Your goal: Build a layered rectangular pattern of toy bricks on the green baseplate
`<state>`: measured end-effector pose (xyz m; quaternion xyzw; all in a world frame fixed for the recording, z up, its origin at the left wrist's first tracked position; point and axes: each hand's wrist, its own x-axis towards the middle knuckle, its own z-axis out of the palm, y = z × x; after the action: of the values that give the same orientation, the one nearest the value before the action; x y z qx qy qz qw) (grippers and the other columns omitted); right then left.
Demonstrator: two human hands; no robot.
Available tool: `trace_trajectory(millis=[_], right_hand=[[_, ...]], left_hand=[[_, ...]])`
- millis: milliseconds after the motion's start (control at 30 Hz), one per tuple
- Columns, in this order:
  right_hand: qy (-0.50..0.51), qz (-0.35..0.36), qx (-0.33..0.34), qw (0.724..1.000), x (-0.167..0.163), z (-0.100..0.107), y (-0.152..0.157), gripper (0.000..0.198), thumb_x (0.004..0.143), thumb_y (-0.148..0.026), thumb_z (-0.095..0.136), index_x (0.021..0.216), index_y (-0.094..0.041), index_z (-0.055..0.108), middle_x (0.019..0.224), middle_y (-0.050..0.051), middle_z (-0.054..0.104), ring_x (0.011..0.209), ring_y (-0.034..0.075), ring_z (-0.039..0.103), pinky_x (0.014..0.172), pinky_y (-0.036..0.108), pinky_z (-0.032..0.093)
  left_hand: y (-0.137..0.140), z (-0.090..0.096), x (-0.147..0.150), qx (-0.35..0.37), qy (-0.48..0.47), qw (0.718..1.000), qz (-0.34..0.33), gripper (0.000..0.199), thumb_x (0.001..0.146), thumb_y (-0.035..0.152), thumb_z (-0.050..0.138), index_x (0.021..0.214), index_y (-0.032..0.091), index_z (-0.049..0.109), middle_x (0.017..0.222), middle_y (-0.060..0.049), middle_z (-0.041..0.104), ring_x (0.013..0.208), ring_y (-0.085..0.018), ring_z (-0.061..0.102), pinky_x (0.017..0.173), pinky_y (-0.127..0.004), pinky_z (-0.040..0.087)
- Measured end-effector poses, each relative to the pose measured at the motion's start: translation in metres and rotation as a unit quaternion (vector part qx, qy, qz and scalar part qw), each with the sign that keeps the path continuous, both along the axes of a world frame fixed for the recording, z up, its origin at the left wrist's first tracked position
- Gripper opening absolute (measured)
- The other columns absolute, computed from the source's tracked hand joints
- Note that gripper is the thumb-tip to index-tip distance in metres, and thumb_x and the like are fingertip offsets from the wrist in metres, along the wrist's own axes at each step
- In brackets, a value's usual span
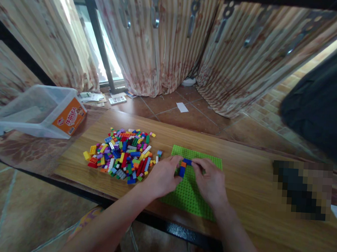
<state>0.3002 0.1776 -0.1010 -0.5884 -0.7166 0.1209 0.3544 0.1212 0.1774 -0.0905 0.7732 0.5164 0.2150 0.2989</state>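
A green studded baseplate [192, 198] lies on the wooden board, under both hands. Above its far half, small blue and orange building bricks [182, 170] sit together between my hands. My left hand [165, 176] has its fingers closed at the left side of these bricks, with the thumb near the lower blue one. From the right, my right hand [210, 182] pinches the end of a blue brick [187, 161] at the far side of the group. The fingers partly hide the bricks, so I cannot tell whether they are pressed onto the plate.
A heap of mixed coloured bricks [123, 153] lies left of the plate on the wooden board [247, 191]. A clear plastic bin [34, 129] with an orange label stands at the far left. A blurred dark object [300, 191] is on the right. Metal hooks [194, 13] hang above.
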Motion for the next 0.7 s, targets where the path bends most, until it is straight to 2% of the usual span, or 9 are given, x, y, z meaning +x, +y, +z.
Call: trace_trajectory(millis=[133, 267, 400, 700], right_hand=[[-0.01, -0.063, 0.018, 0.998, 0.01, 0.0, 0.004, 0.023, 0.09, -0.03, 0.051, 0.089, -0.018, 0.071, 0.087, 0.007, 0.072, 0.082, 0.021, 0.065, 0.079, 0.035, 0.05], [-0.025, -0.098, -0.015, 0.995, 0.018, -0.005, 0.007, 0.025, 0.088, -0.029, 0.05, 0.094, -0.017, 0.071, 0.092, 0.01, 0.072, 0.083, 0.023, 0.065, 0.079, 0.038, 0.05], [-0.023, -0.101, -0.039, 0.994, 0.019, -0.009, 0.008, 0.027, 0.086, -0.029, 0.05, 0.097, -0.016, 0.071, 0.095, 0.011, 0.071, 0.082, 0.023, 0.065, 0.079, 0.039, 0.051], [-0.026, -0.09, -0.041, 0.995, 0.018, -0.006, 0.007, 0.026, 0.086, -0.029, 0.049, 0.095, -0.016, 0.07, 0.092, 0.011, 0.07, 0.081, 0.023, 0.065, 0.078, 0.038, 0.05]], left_hand=[[0.002, 0.001, -0.003, -0.008, -0.022, 1.0, 0.014, 0.056, 0.073, 0.017, 0.067, 0.127, 0.016, 0.052, 0.117, -0.01, 0.065, 0.101, -0.025, 0.064, 0.092, -0.04, 0.051], [0.004, 0.0, 0.0, -0.029, -0.05, 0.998, 0.006, 0.059, 0.073, 0.014, 0.065, 0.13, 0.015, 0.051, 0.12, -0.01, 0.065, 0.093, -0.022, 0.065, 0.087, -0.039, 0.054], [0.003, -0.003, 0.006, -0.044, -0.079, 0.996, 0.004, 0.061, 0.072, 0.01, 0.065, 0.131, 0.013, 0.05, 0.119, -0.011, 0.065, 0.093, -0.02, 0.065, 0.087, -0.037, 0.054], [0.003, -0.008, 0.01, -0.041, -0.093, 0.995, 0.015, 0.057, 0.073, 0.008, 0.062, 0.128, 0.014, 0.05, 0.113, -0.011, 0.067, 0.091, -0.019, 0.066, 0.082, -0.036, 0.057]])
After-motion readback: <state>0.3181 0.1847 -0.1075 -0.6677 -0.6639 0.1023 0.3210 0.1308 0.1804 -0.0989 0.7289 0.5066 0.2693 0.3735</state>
